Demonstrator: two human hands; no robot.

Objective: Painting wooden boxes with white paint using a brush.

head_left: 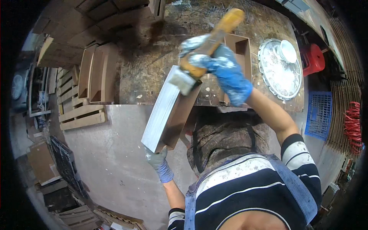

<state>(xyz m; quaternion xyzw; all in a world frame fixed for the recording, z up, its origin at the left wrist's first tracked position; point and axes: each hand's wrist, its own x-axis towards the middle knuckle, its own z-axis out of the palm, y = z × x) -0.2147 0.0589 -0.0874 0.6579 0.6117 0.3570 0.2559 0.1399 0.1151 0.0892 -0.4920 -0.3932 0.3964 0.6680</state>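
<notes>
My right hand, in a paint-smeared blue glove, grips a wide paintbrush with a yellow handle. Its pale bristles rest against the far end of a long, narrow wooden box. White, streaky paint covers the box's long upper side; the side facing right is bare brown. At the near end, my left hand holds the box, its thumb on the right and its other fingers partly hidden. The glove there is greyish purple. The box is tilted, its near end jutting out past the table edge.
On the stained wooden table, another open box lies behind my right hand. A scalloped, paint-covered tray carries a white bowl. Brown boxes stand at left near a pallet. A red stool and blue crate are at right.
</notes>
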